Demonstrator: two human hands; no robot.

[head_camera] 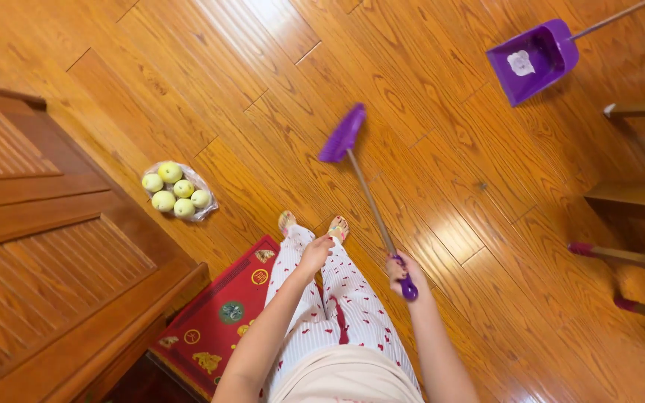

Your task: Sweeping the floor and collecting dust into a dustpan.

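- On the wooden floor [188, 67], seen from above: person standing, feet pointing toward the top of the view, in white trousers with small red marks.
- Right hand [399, 273]: fingers wrapped tight round the purple end of the broom [371, 198] handle.
- Broom: handle slants up and left from the hand; purple brush head blurred, well ahead of the feet; cannot tell whether it touches the floor.
- Left hand [316, 252]: holds nothing, fingers loosely curled, hanging over the left thigh.
- Dustpan [533, 60]: purple, long handle, upper right, well apart from the brush head; a pale scrap lies inside.
- Bag of green apples [177, 192]: on the floor, left of the feet, just beside the wooden cabinet [46, 254].
- Red box [222, 317]: at the cabinet's corner, near the left leg.
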